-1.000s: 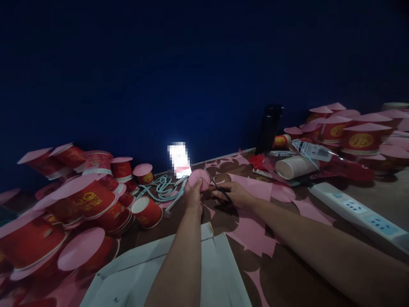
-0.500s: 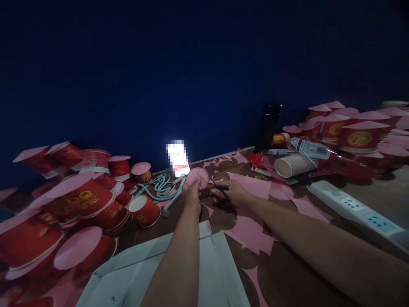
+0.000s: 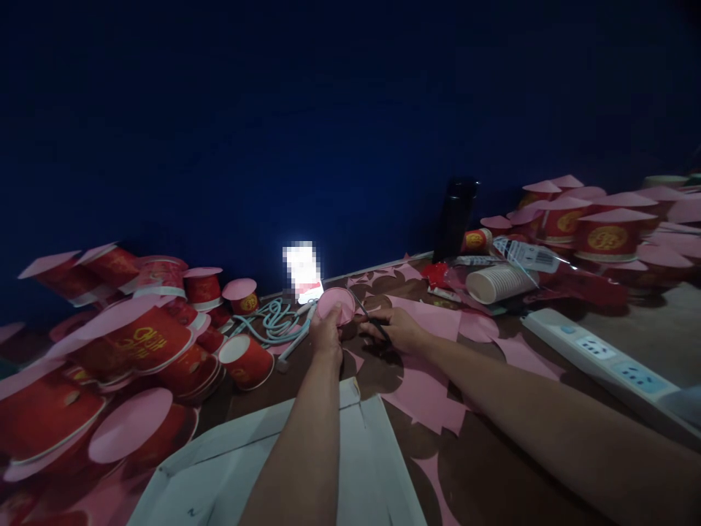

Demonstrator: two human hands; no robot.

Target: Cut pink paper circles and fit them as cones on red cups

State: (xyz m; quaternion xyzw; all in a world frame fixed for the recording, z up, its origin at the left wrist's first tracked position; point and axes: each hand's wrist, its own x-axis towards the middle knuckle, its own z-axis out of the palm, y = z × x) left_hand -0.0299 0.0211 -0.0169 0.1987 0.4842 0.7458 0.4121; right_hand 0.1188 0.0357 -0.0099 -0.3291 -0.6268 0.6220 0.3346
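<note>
Current state of work: my left hand (image 3: pixel 327 332) is clamped on a small round pink paper disc (image 3: pixel 336 296), thumb pressed on its face. Whether a cup sits beneath the disc, I cannot tell; my hand hides it. The disc is held above the table (image 3: pixel 476 475), in front of the lit screen (image 3: pixel 303 269). My right hand (image 3: pixel 402 329) is closed round a dark cutting tool, apparently scissors (image 3: pixel 369 313), with the tip just beside the disc's right edge. The two hands are near each other but apart.

Completed portion, as judged from the layout: red paper cups in the left-hand group (image 3: pixel 153 347) and the right-hand group (image 3: pixel 607 237) mostly carry pink discs, many overhanging the cup walls. Rounded gaps in the pink paper sheet (image 3: pixel 427 314) and the offcuts (image 3: pixel 430 467) suggest that several discs have been cut.

Outstanding portion, by the same judgement: the disc in hand appears nearly round; whether its edge is finished cannot be determined. One red paper cup (image 3: pixel 253 370), tilted beside the coiled cable (image 3: pixel 274 321), has an uncovered mouth. A nested cup stack (image 3: pixel 501 283) lies on its side, likewise uncovered.
</note>
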